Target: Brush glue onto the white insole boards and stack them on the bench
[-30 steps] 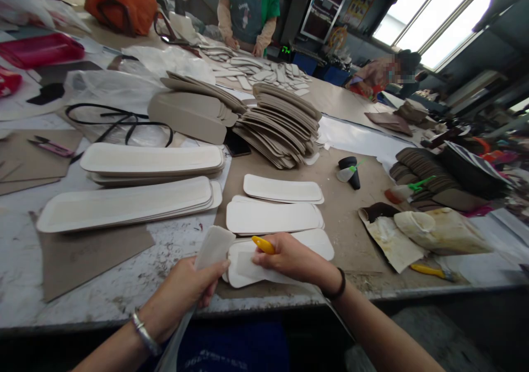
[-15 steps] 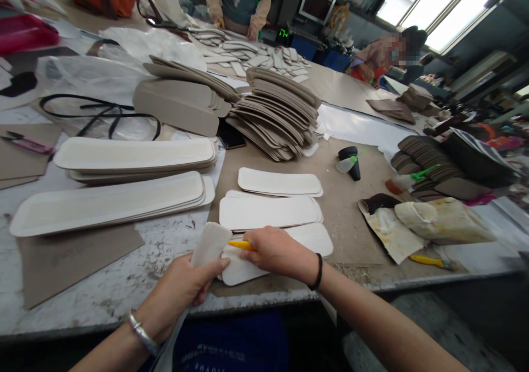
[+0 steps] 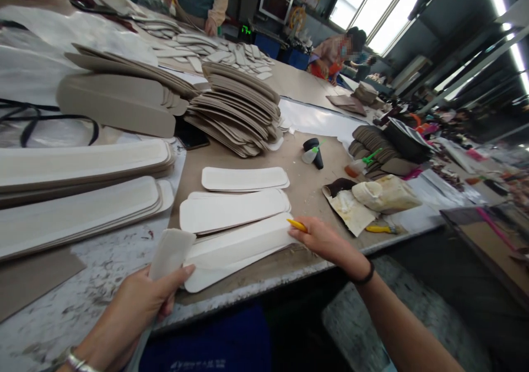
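My left hand (image 3: 138, 300) is closed around a long whitish strip (image 3: 171, 251), which bends up over the fingers and hangs down past the table edge. Its thumb reaches to the left end of a white rounded panel (image 3: 235, 256) on the nearest pile. In the fingers of my right hand (image 3: 324, 242) is a yellow pointed tool (image 3: 297, 225), its tip by the right end of that panel. Behind it lie a middle pile of white panels (image 3: 235, 209) and a smaller white pile (image 3: 246, 178).
Longer white panels (image 3: 78, 209) are stacked on the left. Behind stand taupe panel stacks (image 3: 235, 110) and a phone (image 3: 192, 135). To the right are small glue bottles (image 3: 311, 154), a stained cloth roll (image 3: 386, 193) and a yellow-handled brush (image 3: 378, 229). Other people work across the table.
My right hand has slid rightward with the yellow tool, from near my left hand to the panel's far right end. My left hand still grips the strip. The view has turned right.
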The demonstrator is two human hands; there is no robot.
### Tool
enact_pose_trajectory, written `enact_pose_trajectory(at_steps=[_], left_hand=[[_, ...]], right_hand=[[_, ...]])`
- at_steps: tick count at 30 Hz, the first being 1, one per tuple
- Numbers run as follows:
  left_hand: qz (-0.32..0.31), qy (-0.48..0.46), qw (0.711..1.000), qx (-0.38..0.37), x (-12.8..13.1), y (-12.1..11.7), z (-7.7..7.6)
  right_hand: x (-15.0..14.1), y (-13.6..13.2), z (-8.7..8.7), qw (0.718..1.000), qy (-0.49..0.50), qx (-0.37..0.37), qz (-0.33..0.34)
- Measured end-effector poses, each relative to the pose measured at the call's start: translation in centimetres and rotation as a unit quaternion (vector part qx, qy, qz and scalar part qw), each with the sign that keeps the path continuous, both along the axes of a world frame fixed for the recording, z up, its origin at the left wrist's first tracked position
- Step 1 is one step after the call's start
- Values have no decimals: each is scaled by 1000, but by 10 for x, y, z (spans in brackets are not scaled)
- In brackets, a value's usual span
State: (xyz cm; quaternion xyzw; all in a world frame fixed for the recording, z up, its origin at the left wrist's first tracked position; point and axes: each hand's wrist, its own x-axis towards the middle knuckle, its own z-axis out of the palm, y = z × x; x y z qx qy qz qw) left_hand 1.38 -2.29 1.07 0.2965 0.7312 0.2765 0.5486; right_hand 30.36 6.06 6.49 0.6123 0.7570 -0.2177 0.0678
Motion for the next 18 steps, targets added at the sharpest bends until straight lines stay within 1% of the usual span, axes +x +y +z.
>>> enact_pose_trajectory(at_steps=[1,3,5,9,14,18], left_hand=[[-5,4,1000,-8,-1,0,-1],[-11,11,1000,-21,-1,1,-1],[-19,27,999,-33,-1,2,0],[-45,90,994,-35,0,2,2],[-61,127,990,-28,1,3,2],[-60,128,988,-59,2,4,1]], right_hand=[[5,-1,-2,1000,-12,12,-9],[6,-1,-5,999,-45,24,-19],[0,0,-7,996,-81,30,-25],[-11,4,-9,990,-134,43,-27],[-13,9,-10,987,-155,43,-9],[-13,14,-12,987,-155,41,2]])
